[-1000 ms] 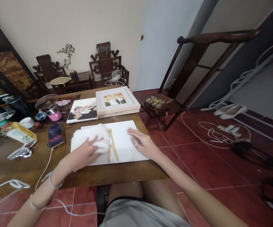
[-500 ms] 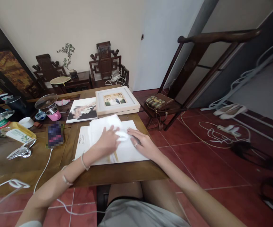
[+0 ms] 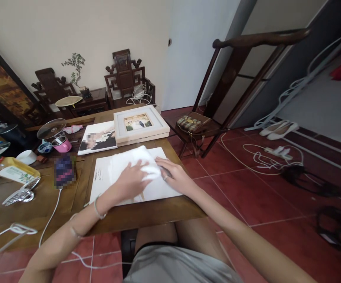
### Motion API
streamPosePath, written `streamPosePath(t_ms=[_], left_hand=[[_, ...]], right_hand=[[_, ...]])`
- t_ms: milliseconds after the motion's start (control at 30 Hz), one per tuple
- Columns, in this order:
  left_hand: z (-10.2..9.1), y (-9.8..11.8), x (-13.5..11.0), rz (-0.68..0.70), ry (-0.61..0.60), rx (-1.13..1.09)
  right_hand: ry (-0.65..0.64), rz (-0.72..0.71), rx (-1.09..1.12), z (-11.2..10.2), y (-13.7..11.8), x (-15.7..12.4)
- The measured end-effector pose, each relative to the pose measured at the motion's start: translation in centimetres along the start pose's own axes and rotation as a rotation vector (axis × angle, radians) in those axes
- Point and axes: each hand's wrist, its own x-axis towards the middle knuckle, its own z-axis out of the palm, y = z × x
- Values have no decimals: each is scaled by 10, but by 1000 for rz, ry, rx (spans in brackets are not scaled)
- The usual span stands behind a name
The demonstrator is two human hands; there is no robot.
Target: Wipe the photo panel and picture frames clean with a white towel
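At the frame's centre, the left grip (image 3: 131, 181) covers the white cloth (image 3: 131, 155); whether it clamps, I cannot tell. The right grip (image 3: 173, 173), thumb apart, rests on the white panel (image 3: 101, 186). Too strong a downward-frame pull could slide the panel off the tabletop (image 3: 158, 209).

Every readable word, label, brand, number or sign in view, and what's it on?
None legible.
White panel: dark print near its left edge, too small and blurred.
Bottle: green-and-white label with lettering, too blurred.
Phone: pixelated over, unreadable.
Plaid bag: small emblem, too small to make out.
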Motion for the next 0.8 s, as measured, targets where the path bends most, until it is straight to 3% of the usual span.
streamPosePath(t_ms=[133, 233, 333, 433, 633, 700, 800], left_hand=[[-1, -28, 40, -48, 59, -53], [2, -32, 48, -49, 102, 31], [1, -21, 37, -38, 58, 111], [2, 1, 11, -22, -10, 180], [23, 50, -48, 97, -64, 152], [27, 54, -53, 95, -33, 112], [24, 38, -41, 93, 19, 105]], right_hand=[[-15, -9, -12, -1, -1, 0], [3, -15, -13, -1, -1, 0], [-8, -32, -6, -2, -2, 0], [-3, -39, -16, -1, -1, 0], [6, -26, -14, 0, 2, -1], [3, -24, -8, 0, 1, -1], [-2, -10, 8, 0, 1, -2]])
